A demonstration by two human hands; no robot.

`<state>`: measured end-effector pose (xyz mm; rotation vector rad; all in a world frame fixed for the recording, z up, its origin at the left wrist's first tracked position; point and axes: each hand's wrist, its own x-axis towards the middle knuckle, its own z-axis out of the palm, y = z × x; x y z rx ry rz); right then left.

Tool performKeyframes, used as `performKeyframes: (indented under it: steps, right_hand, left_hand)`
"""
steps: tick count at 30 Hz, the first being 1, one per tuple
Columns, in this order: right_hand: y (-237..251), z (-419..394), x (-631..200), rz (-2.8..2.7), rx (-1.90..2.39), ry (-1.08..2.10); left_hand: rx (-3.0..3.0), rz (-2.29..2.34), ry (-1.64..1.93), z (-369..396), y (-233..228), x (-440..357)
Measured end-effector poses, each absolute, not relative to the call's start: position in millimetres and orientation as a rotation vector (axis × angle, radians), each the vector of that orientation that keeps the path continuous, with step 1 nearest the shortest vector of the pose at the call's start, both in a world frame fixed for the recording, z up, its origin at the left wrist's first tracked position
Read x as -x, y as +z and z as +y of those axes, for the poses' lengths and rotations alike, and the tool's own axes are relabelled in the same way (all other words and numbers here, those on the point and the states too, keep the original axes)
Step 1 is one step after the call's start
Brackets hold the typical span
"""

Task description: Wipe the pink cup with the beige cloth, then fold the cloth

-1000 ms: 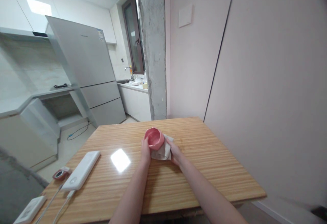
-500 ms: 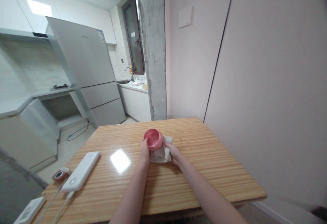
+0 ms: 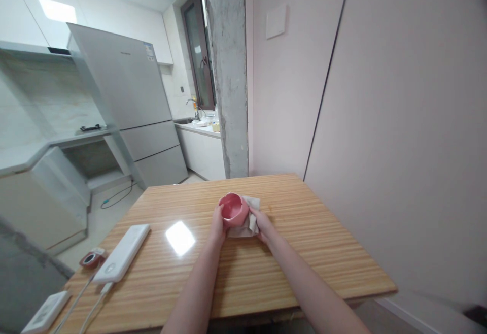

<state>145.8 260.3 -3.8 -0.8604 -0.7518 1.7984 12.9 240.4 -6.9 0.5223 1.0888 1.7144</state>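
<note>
A pink bowl (image 3: pixel 236 214) with a wavy rim is held over the middle of the table, its opening tilted up toward me. My left hand (image 3: pixel 218 224) grips the bowl's left side, with the thumb at the rim. Against the bowl's right side and underside lies a pale grey-white cloth (image 3: pixel 243 230). My right hand (image 3: pixel 262 224) is closed on that cloth and presses it to the bowl's outer right wall. The fingers beneath the bowl and cloth are hidden.
On the wooden table (image 3: pixel 323 253), a white power bank (image 3: pixel 122 255) with cables lies at left, beside a small reddish-brown device (image 3: pixel 91 259). A white power strip-like block (image 3: pixel 47 313) sits at the near left corner. A pinkish wall (image 3: pixel 399 121) rises at right.
The bowl has shifted slightly to the right and turned a little, with both hands following. The cloth has moved along its right side and looks more bunched.
</note>
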Motion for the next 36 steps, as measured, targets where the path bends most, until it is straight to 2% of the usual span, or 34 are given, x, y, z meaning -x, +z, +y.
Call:
performKeyframes:
  steps: [4, 7, 9, 12, 14, 19, 23, 27, 32, 36]
  right_hand:
    - [-10.1, 262.2, -143.4, -0.777, 0.868, 1.857]
    - [-10.8, 266.2, -150.3, -1.008, 0.942, 1.746]
    - [-9.3, 267.0, -156.6, -1.24, 1.046, 1.468]
    - [-4.1, 262.6, -163.8, -1.429, 1.075, 0.855]
    - [0.1, 256.7, -165.7, -1.545, 0.979, 0.636]
    - [5.1, 244.7, -162.4, -1.905, 0.797, 0.632]
    - [3.9, 247.5, -161.2, -1.887, 0.895, 0.647]
    - [4.3, 261.9, -171.7, -1.791, 1.034, 0.585]
    - [-1.9, 294.2, -226.0, -1.611, 1.259, 0.383]
    - [-14.1, 317.6, -288.6, -1.542, 1.443, 0.203]
  left_hand:
    - [-0.476, 1.006, 1.726, 239.1, 3.6, -11.5]
    - [-0.395, 0.903, 1.73, 237.7, 11.7, -12.0]
    - [-0.362, 0.858, 1.756, 235.9, 15.8, -10.5]
    - [-0.395, 0.842, 1.83, 233.3, 17.9, -7.7]
    - [-0.442, 0.896, 1.838, 232.7, 16.1, -8.4]
    - [-0.597, 1.068, 1.72, 235.1, 6.6, -19.9]
    - [-0.625, 1.048, 1.54, 238.4, 2.6, -24.1]
    - [-0.829, 1.177, 1.532, 239.5, -3.6, -22.3]
    - [-1.524, 1.467, 1.375, 237.6, -13.1, -20.7]
    - [-1.743, 1.551, 1.308, 239.1, -14.9, -19.5]
